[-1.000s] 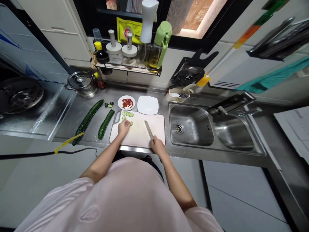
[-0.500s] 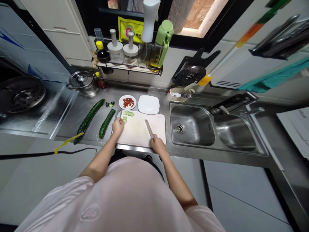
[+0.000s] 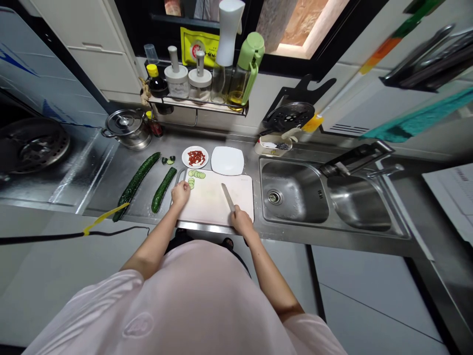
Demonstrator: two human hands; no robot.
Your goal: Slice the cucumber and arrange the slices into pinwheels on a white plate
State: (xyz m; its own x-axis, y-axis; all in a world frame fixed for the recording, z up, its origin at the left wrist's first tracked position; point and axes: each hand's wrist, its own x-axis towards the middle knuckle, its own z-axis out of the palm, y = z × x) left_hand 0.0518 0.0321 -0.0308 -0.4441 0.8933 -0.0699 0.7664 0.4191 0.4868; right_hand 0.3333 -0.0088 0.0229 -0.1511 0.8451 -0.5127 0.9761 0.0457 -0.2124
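My right hand (image 3: 242, 220) is closed around the handle of a kitchen knife, whose blade (image 3: 227, 196) points up and left over the white cutting board (image 3: 209, 207). At the board's left edge is my left hand (image 3: 180, 195), fingers curled together, the fingertips against a short stack of cucumber slices (image 3: 191, 183). Whether anything is pinched inside those fingers is hidden. Another row of cucumber slices (image 3: 197, 174) lies along the board's top edge. A cut cucumber (image 3: 163, 190) lies left of the board, and a longer whole cucumber (image 3: 136, 183) lies beyond it.
Behind the board stand a plate of chopped red pieces (image 3: 196, 157) and a white square plate (image 3: 227, 160). Small cucumber ends (image 3: 169, 160) lie near the cucumbers. A double sink (image 3: 295, 190) is to the right; a lidded pot (image 3: 127, 129) and a stove are left. A condiment shelf (image 3: 199, 102) hangs above.
Almost nothing differs. Both hands, the knife and the slices stay where they were; the view has shifted very slightly.
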